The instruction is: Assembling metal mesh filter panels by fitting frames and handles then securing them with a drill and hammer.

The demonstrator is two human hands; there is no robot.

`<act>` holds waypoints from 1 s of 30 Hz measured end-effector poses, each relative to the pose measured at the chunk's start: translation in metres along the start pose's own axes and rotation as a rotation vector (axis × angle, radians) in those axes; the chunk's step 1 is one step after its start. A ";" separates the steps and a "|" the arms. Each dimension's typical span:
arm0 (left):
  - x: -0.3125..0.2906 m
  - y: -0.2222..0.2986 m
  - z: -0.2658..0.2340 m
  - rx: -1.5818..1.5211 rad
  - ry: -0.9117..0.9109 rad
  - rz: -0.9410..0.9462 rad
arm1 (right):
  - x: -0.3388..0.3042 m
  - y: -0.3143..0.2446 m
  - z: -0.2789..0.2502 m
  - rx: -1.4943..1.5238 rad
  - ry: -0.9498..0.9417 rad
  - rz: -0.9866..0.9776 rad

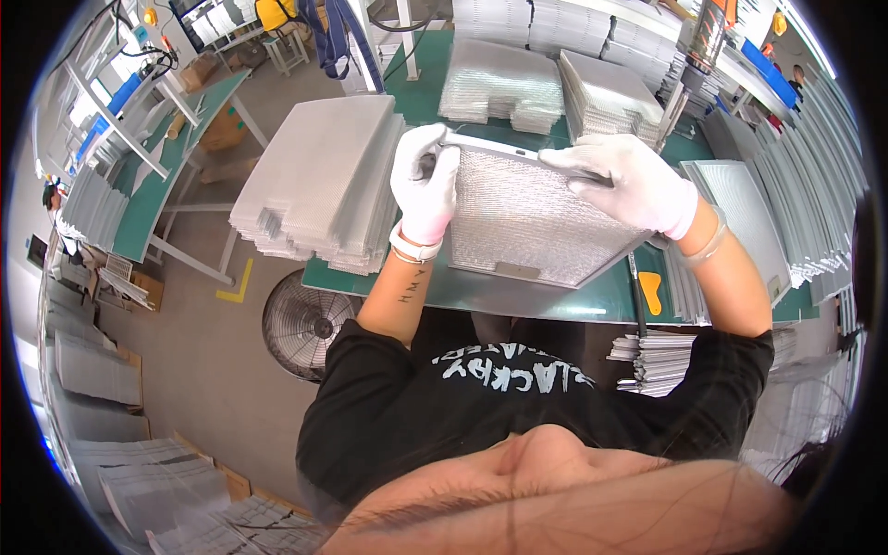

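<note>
A framed silvery mesh filter panel (536, 217) is tilted up over the green table (416, 291), its near edge low by the table's front. My left hand (427, 185), in a white glove, grips the panel's far left corner between thumb and fingers. My right hand (638, 185), also gloved in white, holds the far rim toward the right, fingers closed along the frame strip. A small tab shows at the middle of the panel's near edge. The fingertips behind the rim are hidden.
Mesh sheets with notched corners are stacked at left (319, 176) and back (504, 83). A yellow scraper-like piece (650, 292) lies by the front edge at right. Framed panels (740, 217) lie farther right. A floor fan (313, 324) stands at lower left, and an upright tool (689, 79) rises behind.
</note>
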State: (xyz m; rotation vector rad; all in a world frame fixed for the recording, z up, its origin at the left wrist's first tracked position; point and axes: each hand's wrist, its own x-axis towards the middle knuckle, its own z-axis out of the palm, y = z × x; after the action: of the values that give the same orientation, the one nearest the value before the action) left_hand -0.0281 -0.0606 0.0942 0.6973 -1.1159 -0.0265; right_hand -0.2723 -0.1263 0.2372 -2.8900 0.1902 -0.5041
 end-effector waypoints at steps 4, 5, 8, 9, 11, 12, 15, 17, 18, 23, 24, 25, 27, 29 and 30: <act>0.001 -0.009 0.001 0.030 -0.111 0.135 | 0.005 -0.001 -0.002 0.004 -0.043 0.073; 0.000 -0.012 -0.001 0.021 -0.118 0.133 | 0.004 -0.003 -0.003 0.002 -0.039 0.084; -0.001 -0.003 -0.003 0.154 -0.140 -0.106 | -0.008 -0.007 -0.011 -0.184 0.054 -0.007; -0.001 -0.007 -0.003 0.169 -0.103 -0.090 | -0.019 -0.007 -0.015 -0.267 0.281 -0.039; 0.003 -0.013 -0.003 0.326 -0.069 -0.059 | -0.059 -0.016 -0.013 -0.097 0.676 0.158; 0.004 -0.011 0.000 0.326 -0.093 -0.114 | -0.090 -0.009 0.004 0.033 0.887 0.274; 0.007 -0.020 0.001 0.172 -0.081 -0.138 | -0.172 0.028 0.083 0.143 1.090 0.613; 0.017 -0.017 0.007 0.118 -0.051 -0.123 | -0.225 0.041 0.143 -0.365 0.556 0.755; 0.028 -0.009 0.012 0.161 -0.075 -0.076 | -0.242 0.036 0.172 -0.396 0.404 0.949; 0.083 0.073 0.071 0.462 -0.678 0.618 | -0.274 0.041 0.215 -0.552 0.172 1.242; 0.075 0.067 0.091 0.397 -0.793 0.720 | -0.266 0.040 0.208 -0.543 0.098 1.256; 0.062 0.059 0.111 0.322 -0.908 0.824 | -0.262 0.042 0.203 -0.534 0.026 1.274; 0.029 0.053 0.139 0.490 -1.215 0.790 | -0.269 0.053 0.206 -0.485 0.012 1.288; 0.013 0.043 0.149 0.504 -1.244 0.802 | -0.277 0.059 0.203 -0.320 0.109 1.333; 0.008 0.039 0.151 0.521 -1.272 0.814 | -0.291 0.057 0.200 -0.199 0.243 1.209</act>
State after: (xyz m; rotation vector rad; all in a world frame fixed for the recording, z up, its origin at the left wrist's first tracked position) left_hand -0.1620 -0.1083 0.1592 0.6056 -2.6327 0.6103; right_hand -0.4804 -0.1001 -0.0529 -2.2338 1.8941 -0.5585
